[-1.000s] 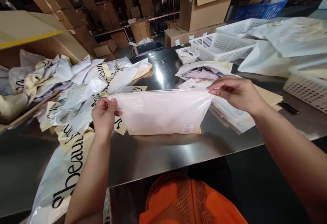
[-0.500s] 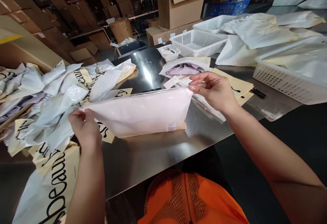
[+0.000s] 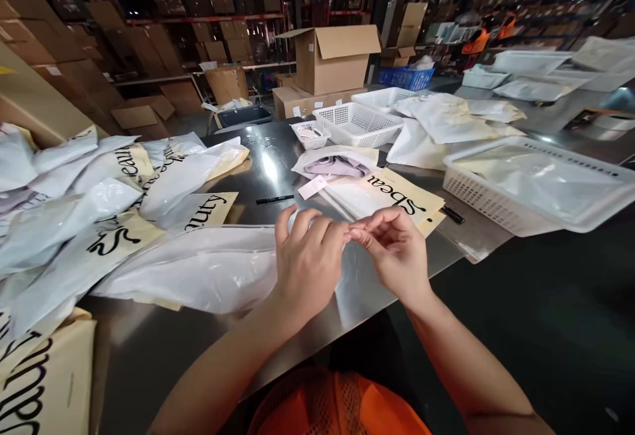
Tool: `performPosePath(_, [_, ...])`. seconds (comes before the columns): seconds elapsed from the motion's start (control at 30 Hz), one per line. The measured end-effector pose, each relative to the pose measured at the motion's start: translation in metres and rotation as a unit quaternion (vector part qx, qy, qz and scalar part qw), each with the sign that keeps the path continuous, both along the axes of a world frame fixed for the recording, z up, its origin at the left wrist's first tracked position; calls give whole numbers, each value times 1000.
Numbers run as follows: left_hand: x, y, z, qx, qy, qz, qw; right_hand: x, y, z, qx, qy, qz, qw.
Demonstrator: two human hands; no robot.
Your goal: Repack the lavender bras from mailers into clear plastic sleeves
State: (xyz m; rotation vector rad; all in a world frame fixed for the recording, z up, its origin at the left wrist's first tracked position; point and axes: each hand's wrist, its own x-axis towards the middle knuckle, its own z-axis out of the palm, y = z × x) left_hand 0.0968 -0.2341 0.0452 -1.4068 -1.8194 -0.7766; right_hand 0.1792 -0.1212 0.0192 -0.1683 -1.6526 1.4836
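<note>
Head cam has left hand (image 3: 308, 264) and right hand (image 3: 401, 258) curled tip-to-tip, maybe for control, can't tell if gripping, nearest bag (image 3: 198, 271) at nine o'clock.

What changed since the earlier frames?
The left hand let go of the left corner of the white packet and moved right to meet the right hand; whether either grips the packet is unclear. The packet, taut before, now sags. Lilac cloth and small white basket stayed put.
</note>
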Motion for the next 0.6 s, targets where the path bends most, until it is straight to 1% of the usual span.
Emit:
performPosePath(0.07, [-6,-5,-1,11,2,4,1000,4,1,-3,18,15,-21,999])
performPosePath(0.13, [-24,-29,-1,5,9,39,999,7,13,-5,31,48,-60,997])
performPosePath(0.17, [-36,-48,-2,3,14,74,997,8,23,-6,31,69,-91,993])
performPosePath(0.2, [-50,-71,-4,-2,15,126,992,9,35,-7,26,88,-124,988])
performPosePath(0.23, [-63,-95,-6,10,26,186,982,10,48,-9,15,100,-152,983])
performPosePath(0.27, [-75,-119,-8,29,20,233,972,11,59,-11,1,105,-167,980])
performPosePath(0.3, [-84,-141,-10,36,-20,262,964,10,68,-13,-11,103,-171,980])
performPosePath(0.33, [-91,-159,-11,39,-71,273,959,9,74,-15,-17,94,-166,982])
performPosePath(0.37, [-95,-171,-12,51,-120,288,949,7,77,-16,-16,85,-155,984])
performPosePath(0.4, [-98,-178,-11,71,-168,300,936,3,77,-18,-9,78,-143,987])
performPosePath(0.43, [-99,-179,-9,95,-207,309,923,-1,76,-18,1,77,-138,987])
performPosePath(0.5, [-103,-169,-1,151,-254,310,904,-15,73,-15,17,83,-143,986])
performPosePath(0.57, [-102,-154,8,215,-265,262,903,-30,76,-9,22,102,-159,982])
performPosePath(0.6, [-98,-149,12,236,-249,235,910,-37,81,-5,22,120,-172,978])
